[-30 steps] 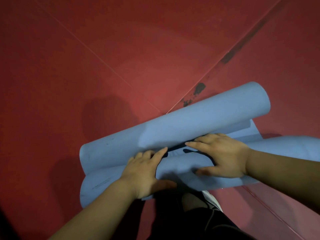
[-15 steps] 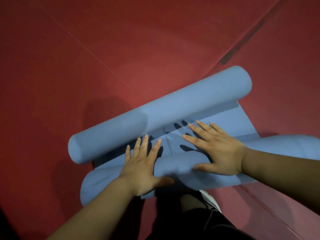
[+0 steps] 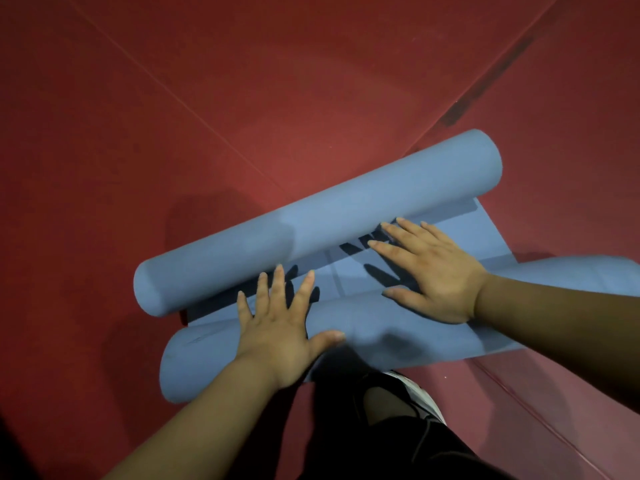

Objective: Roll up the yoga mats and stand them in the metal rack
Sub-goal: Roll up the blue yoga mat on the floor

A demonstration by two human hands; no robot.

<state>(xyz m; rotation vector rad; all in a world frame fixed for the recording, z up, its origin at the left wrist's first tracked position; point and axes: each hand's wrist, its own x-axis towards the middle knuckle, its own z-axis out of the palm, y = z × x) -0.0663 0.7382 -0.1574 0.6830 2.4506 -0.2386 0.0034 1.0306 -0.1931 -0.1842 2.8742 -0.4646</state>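
Head view, looking straight down: a blue yoga mat (image 3: 334, 271) lies slantwise on the red floor (image 3: 242, 98), just ahead of the person's feet. Its far end is wound into a thick roll (image 3: 311, 230) running from lower left to upper right. A short flat stretch joins that to a softer rounded hump (image 3: 363, 341) on the near side.

Neither hand grasps anything. The left hand (image 3: 277, 323) rests palm down on the near hump, with its thumb lying along the hump. Its fingers are straight and spread, reaching over the flat stretch towards the far roll. The right hand (image 3: 433, 275) lies flat on the flat stretch, fingers straight and fanned. Its fingertips are just beside the foot of the far roll; whether they touch it cannot be told.

Thin printed lines cross the flat stretch, and a faint mark (image 3: 197, 339) near the hump's left end is too small to read.

More rounded blue material (image 3: 571, 271) runs past the right forearm to the right edge; whether it belongs to the same mat is unclear. Pale seams cross the floor, one bearing a dark scuff (image 3: 485, 84). Below the mat show a black-and-white shoe (image 3: 415, 396) and dark clothing (image 3: 398, 452).
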